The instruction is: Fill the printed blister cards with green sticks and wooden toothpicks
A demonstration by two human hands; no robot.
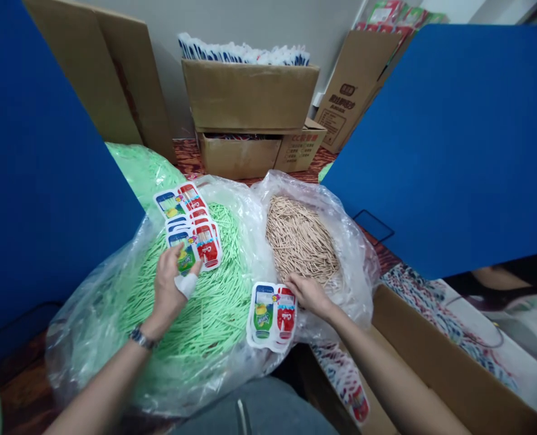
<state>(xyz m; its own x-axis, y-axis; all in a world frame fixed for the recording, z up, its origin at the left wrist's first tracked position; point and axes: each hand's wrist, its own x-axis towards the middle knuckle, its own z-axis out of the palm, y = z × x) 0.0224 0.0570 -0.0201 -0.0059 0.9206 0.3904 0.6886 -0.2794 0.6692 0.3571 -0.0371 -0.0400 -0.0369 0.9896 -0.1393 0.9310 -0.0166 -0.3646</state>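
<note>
My right hand [311, 294] pinches the upper right edge of flat twin packets [263, 314], printed with a green-blue bottle and a red Cola bottle. Their layered edges suggest more than one. A fanned pile of the same packets [193, 226] lies on thin light-green sticks [218, 308] in a clear plastic bag. At the pile's lower end is my left hand [171, 287], thumb and fingers apart around the lowest packet; whether it touches is unclear. White tape wraps its thumb area. Brown sticks [299, 241] fill a second clear bag beside my right hand.
Blue panels [37, 181] [453, 139] stand at both sides. Behind the bags, a carton [250, 93] full of packets sits on other cartons [241, 157]. An open carton [453, 356] at lower right has packets beside it. Part of another person's arm [499, 278] shows at right.
</note>
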